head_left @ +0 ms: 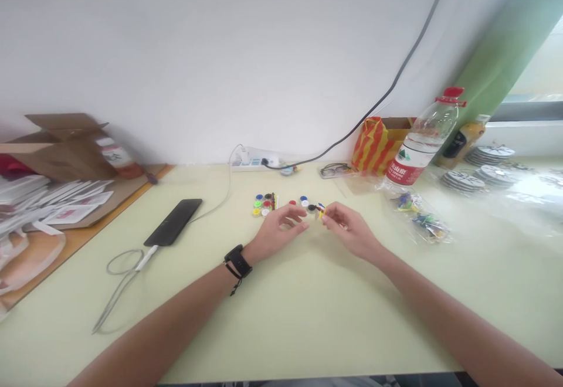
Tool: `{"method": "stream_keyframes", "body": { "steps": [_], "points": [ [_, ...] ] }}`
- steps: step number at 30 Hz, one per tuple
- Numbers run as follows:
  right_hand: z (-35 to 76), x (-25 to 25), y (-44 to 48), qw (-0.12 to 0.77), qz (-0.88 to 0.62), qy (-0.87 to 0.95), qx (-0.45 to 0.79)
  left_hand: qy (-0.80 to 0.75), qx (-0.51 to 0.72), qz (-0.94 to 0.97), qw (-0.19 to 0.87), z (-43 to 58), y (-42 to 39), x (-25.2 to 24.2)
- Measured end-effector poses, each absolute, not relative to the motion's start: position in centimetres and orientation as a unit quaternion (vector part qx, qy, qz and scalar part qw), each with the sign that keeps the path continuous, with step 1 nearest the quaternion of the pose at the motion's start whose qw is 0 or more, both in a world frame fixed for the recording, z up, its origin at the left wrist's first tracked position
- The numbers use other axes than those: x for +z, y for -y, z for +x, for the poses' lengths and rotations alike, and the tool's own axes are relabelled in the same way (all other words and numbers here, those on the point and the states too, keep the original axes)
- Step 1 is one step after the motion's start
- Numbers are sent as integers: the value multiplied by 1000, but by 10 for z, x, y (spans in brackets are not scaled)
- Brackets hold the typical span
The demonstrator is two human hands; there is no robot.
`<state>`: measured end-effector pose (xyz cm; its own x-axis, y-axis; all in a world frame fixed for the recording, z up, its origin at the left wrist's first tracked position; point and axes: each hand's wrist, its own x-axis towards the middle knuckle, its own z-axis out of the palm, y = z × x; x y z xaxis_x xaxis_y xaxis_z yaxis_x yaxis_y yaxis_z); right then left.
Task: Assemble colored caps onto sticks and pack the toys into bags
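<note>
My right hand (349, 231) is closed in a pinch on a small yellow piece (322, 213), with some red and blue showing at its tip. Just left of it, my left hand (279, 228) hovers low over the table with its fingers curved and apart, holding nothing. Beyond and between the hands lie loose round buttons: a red one (292, 203), a blue one (303, 198) and a black one (312, 207). Behind my left hand, several coloured round buttons (258, 204) sit in two columns beside a dark, narrow strip (273, 201).
A phone (173, 223) with a white cable lies at left, near a cardboard box (70, 141) and papers. A power strip (253, 161) runs along the wall. On the right stand a large bottle (420, 141), a striped bag (373, 146), plastic packets (424, 223) and stacked discs (463, 182).
</note>
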<state>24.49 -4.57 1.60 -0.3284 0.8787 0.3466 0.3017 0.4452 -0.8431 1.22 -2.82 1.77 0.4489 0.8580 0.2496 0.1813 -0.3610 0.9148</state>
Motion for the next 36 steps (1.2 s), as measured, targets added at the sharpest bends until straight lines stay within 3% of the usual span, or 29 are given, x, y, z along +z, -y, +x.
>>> {"method": "stream_keyframes", "body": {
  "steps": [4,8,12,17,24,29,36],
  "points": [
    [274,22,24,489,-463,702,230,-412,375,803,211,11,31,15],
    [311,18,-1,510,-541,660,109,-437,291,844,110,7,31,10],
    [334,5,-13,421,-600,677,63,-464,220,852,100,4,29,4],
    [337,-4,-16,293,-620,725,61,-440,235,862,93,4,28,5],
    [326,5,-8,341,-534,772,48,-391,294,866,104,7,28,11],
    [300,3,8,295,-447,842,55,-367,300,868,147,7,26,9],
    [280,-1,22,247,-443,861,36,-376,286,867,158,7,27,11]
  ]
}}
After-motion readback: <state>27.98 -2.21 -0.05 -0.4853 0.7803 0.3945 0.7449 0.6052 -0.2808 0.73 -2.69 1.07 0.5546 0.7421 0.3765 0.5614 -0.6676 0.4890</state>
